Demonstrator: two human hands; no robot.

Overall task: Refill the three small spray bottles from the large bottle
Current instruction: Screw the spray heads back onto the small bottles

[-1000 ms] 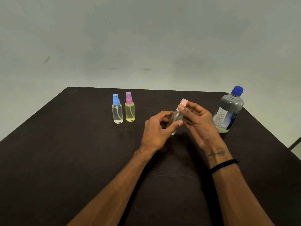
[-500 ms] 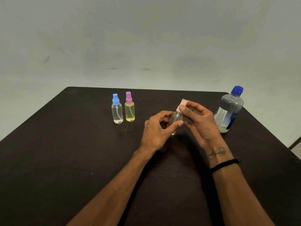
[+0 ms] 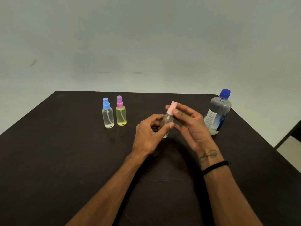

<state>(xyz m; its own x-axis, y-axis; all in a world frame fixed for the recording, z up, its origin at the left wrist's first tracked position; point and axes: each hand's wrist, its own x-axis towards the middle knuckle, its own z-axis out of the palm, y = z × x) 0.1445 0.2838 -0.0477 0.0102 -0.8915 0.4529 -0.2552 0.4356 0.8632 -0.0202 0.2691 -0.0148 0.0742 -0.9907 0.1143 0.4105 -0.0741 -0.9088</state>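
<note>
From the head camera, the only view I had, the left hand [image 3: 149, 133] gripped the body of the small clear spray bottle [image 3: 167, 122], fingers and thumb curled round it, holding it just above the dark table [image 3: 48, 160] near its middle. The right hand [image 3: 189, 121] pinched the pale pink spray top [image 3: 171, 108] between thumb and fingertips.

Compared with a second earlier, the bottle had come more upright and the pink top showed more fully above the right fingers, where before they had partly covered it. The right fingers had also shifted round the top. I took this as a twisting motion to unscrew it, though I could not tell whether the top had come loose from the neck; it sat in line with the bottle.

That put the task, as I judged it, at opening the third small bottle. The blue-topped bottle [image 3: 107, 114] and the purple-topped bottle [image 3: 120, 111] stood side by side, well to the left, both capped; the second looked full of yellowish liquid, the first held clear liquid to a level I could not judge. The large bottle [image 3: 217, 113] stood to the right, just beyond the right hand, its blue cap on, so no pouring could begin yet.
</note>
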